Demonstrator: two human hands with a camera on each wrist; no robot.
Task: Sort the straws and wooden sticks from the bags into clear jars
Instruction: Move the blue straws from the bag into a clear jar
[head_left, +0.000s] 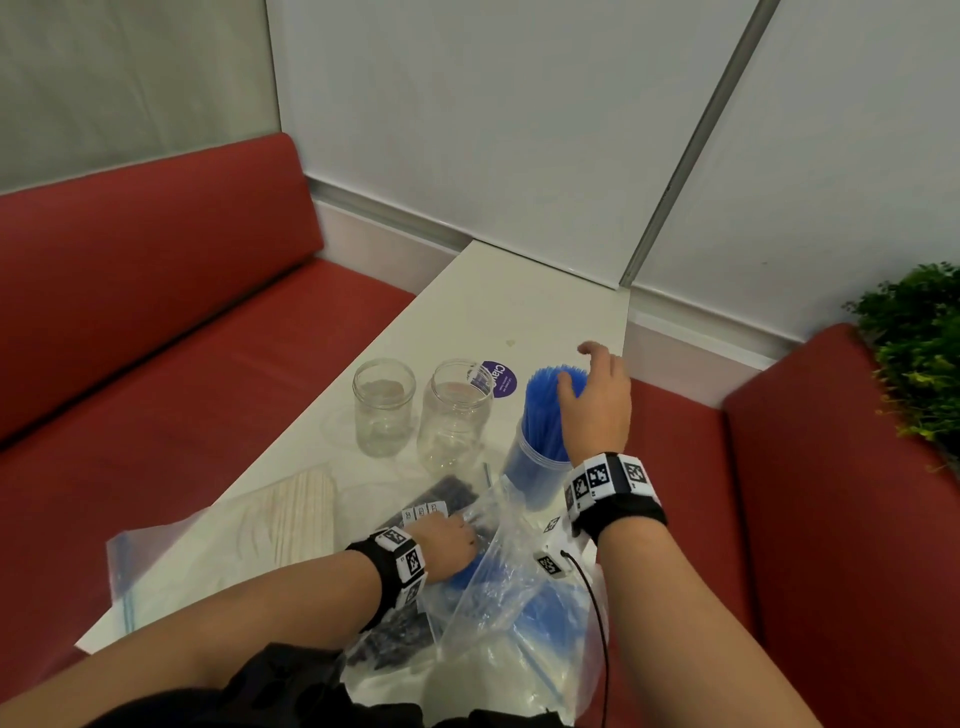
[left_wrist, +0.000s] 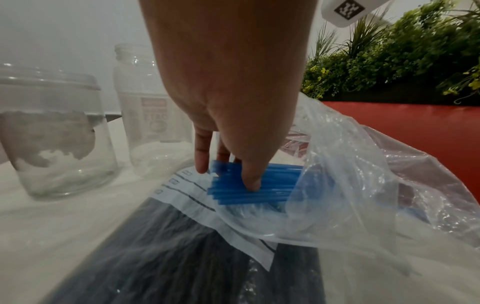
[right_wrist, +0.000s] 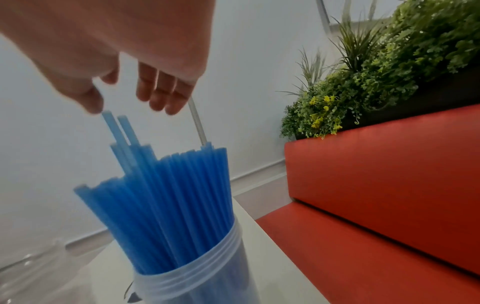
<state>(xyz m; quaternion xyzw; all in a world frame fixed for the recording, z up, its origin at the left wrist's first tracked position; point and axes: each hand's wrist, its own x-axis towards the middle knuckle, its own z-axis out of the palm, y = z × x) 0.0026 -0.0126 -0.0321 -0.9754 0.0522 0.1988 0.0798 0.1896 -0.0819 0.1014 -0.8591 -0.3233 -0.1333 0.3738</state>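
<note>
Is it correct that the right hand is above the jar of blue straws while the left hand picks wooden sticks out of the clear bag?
Not quite. The left hand grips blue straws, not wooden sticks, at the mouth of the clear bag; the left wrist view shows this. The wooden sticks lie untouched in another bag. The right hand is indeed above the jar of blue straws.

Purple round sticker (head_left: 500, 379) on table: "Clay…", partly hidden; jar label (left_wrist: 154, 115) blurred, unreadable.
</note>
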